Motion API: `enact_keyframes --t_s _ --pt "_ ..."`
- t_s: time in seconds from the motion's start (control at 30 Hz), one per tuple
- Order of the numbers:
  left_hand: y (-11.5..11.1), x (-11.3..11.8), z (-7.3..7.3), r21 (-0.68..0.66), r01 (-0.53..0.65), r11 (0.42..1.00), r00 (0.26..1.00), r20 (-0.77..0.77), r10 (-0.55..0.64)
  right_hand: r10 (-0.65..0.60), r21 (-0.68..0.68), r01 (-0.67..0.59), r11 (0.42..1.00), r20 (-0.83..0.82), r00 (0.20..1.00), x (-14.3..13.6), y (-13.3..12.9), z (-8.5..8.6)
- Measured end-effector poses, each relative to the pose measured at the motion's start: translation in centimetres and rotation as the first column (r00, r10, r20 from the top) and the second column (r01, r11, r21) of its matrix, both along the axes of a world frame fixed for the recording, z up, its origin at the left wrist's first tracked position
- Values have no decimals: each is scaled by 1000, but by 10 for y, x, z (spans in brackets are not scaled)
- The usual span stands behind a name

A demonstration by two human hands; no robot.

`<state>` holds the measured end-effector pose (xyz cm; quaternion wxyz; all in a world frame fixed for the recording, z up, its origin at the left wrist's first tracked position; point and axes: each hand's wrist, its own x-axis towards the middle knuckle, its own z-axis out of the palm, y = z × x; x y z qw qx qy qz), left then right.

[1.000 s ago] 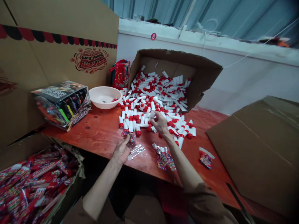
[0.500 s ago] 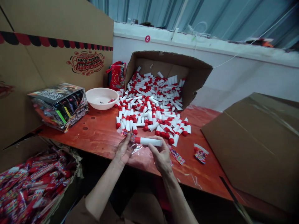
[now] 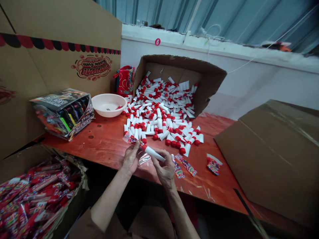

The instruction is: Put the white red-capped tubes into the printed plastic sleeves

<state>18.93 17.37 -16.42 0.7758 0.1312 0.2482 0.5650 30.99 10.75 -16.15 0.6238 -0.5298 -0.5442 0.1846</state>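
Note:
My left hand point(image 3: 131, 157) is closed on a colourful printed wrapper point(image 3: 133, 140) near the table's front edge. Between my hands lies a white tube point(image 3: 152, 152) with a red cap; the cap end meets the wrapper, and whether it is inside I cannot tell. My right hand point(image 3: 164, 167) grips the tube's flat white end. Just beyond, a heap of white tubes with red caps point(image 3: 159, 122) spills from a tipped cardboard box point(image 3: 211, 78). Printed wrappers point(image 3: 188, 166) lie to the right of my right hand.
A pale bowl point(image 3: 107, 105) and a display box point(image 3: 63, 113) stand at the left of the red table point(image 3: 104, 146). Below left, a carton holds many wrapped tubes point(image 3: 42, 196). Another wrapper point(image 3: 213, 165) lies near a large carton point(image 3: 271, 156) at right.
My right hand has moved left and slightly down, tilting the tube so its white end points lower. The wrappers beside that hand show more fully. My left hand has barely moved.

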Motion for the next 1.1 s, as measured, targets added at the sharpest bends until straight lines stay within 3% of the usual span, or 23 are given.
enact_keyframes --t_s 0.13,0.3,0.47,0.63,0.8,1.1 --pt "-5 -2 7 92 30 995 999 -48 -26 2 -45 -9 999 -156 988 -7 1 -13" --pt "-23 3 15 186 75 980 976 -217 -33 -50 -85 26 996 -285 957 -25 0 -23" --pt "-27 3 15 155 215 964 938 -308 -159 18 -165 -96 982 -420 907 -33 -2 -22" --pt "-17 -6 23 109 76 991 989 -136 -61 99 -247 -202 948 -373 922 -26 -11 -24" --pt "-19 -12 22 49 90 995 994 -58 -87 361 -217 -449 867 -350 865 -20 -23 -28" --pt "-46 -10 10 32 79 996 989 -124 -75 252 -212 -312 926 -267 930 -28 -25 -37"
